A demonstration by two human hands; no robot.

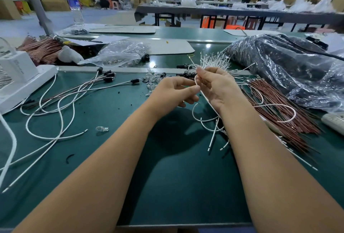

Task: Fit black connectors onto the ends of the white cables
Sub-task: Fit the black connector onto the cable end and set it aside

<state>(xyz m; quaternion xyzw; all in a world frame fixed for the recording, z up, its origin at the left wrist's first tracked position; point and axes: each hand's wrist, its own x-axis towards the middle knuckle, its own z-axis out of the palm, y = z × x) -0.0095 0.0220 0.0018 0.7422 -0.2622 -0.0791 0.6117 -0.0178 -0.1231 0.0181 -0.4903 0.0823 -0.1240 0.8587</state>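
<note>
Over the green bench (pixel 167 177), the right hand (pixel 217 87) has its fingers curled around a bunch of white cables (pixel 214 61), which fan out above it. The left hand (pixel 175 91) pinches one cable beside it. Farther left lie finished cables with black connectors (pixel 108 76) fitted on their ends.

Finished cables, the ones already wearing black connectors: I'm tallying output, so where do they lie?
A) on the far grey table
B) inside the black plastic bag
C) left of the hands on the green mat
C: the capped cables fan across the green mat, left of the left hand.
</note>
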